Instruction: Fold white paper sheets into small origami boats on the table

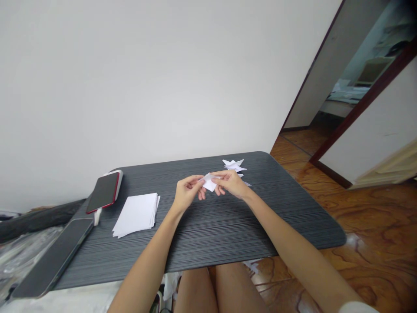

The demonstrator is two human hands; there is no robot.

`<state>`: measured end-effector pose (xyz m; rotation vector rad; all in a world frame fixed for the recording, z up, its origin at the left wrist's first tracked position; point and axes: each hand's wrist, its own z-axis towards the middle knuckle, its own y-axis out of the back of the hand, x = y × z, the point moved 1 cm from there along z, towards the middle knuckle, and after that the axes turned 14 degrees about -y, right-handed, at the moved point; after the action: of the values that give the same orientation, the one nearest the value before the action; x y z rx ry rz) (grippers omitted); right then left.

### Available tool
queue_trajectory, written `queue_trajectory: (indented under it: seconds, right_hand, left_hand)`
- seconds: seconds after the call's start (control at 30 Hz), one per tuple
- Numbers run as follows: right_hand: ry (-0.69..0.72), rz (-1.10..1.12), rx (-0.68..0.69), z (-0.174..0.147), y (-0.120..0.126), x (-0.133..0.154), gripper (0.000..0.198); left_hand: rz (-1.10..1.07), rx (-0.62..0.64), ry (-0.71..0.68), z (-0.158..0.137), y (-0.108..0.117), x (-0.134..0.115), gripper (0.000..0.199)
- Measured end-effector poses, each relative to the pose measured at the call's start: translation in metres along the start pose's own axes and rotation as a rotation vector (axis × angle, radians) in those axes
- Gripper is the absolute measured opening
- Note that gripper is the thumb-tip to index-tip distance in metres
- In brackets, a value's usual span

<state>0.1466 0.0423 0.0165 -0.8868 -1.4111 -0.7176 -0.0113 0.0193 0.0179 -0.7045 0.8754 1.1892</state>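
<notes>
A small folded white paper (210, 182) is held up between my two hands, above the dark table. My left hand (189, 190) pinches its left side between thumb and fingers. On the other side, my right hand (230, 182) grips the right edge, its thumb lying across the front. The paper shows a diamond shape with its lower point free; my fingers cover parts of both sides. Just beyond my right hand lie folded white paper pieces (234, 165) with pointed tips, partly hidden by that hand.
A stack of white paper sheets (137, 214) lies on the dark striped table (208, 248), left of my hands. Farther left are a red-edged phone (103, 192) on a white object and a long dark device (57, 256). A white wall (163, 87) rises behind the table.
</notes>
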Motion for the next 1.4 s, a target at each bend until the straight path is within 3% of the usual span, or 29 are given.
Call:
queue_trajectory:
  seconds: [0.13,0.27,0.73,0.9,1.07,1.4]
  right_hand:
    - [0.028,0.053,0.077,-0.001,0.004,0.001,0.020]
    - [0.064,-0.021,0.083,-0.004,0.007,0.005,0.019]
    - [0.085,-0.157,0.070,-0.007,0.007,0.009,0.015]
    - [0.036,-0.109,0.116,-0.006,0.007,0.008,0.024]
    - [-0.048,-0.163,-0.084,-0.001,0.003,0.001,0.030]
    - [-0.105,-0.098,-0.062,0.002,0.005,0.000,0.032]
  left_hand:
    - [-0.176,0.009,0.038,0.000,0.003,-0.001,0.026]
    - [-0.273,0.009,0.111,-0.001,0.005,0.000,0.027]
    - [-0.128,0.003,0.279,0.000,0.004,-0.002,0.030]
    - [0.041,0.029,0.172,-0.003,0.004,-0.001,0.028]
    - [0.243,0.074,0.033,-0.006,0.006,0.008,0.027]
    - [0.436,0.128,-0.087,-0.008,0.006,0.008,0.025]
